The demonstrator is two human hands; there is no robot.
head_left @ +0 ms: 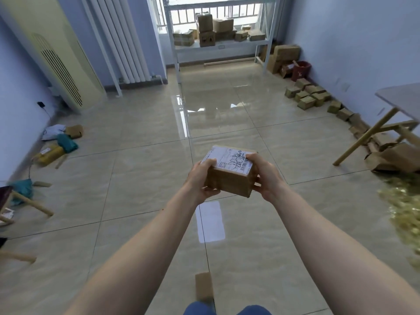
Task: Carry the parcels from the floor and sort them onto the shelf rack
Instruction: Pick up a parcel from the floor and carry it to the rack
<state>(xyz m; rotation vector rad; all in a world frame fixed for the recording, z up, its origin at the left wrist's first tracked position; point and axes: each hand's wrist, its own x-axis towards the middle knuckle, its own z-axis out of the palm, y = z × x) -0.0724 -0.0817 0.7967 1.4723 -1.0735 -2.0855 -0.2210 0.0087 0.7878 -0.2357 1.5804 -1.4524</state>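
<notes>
Home room — radiator, tiled floor

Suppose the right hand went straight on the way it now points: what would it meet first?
It already grips the cardboard parcel, so the right hand would press into that. Beyond it the tiled floor looks free up to the shelf rack, though depth is uncertain.
</notes>
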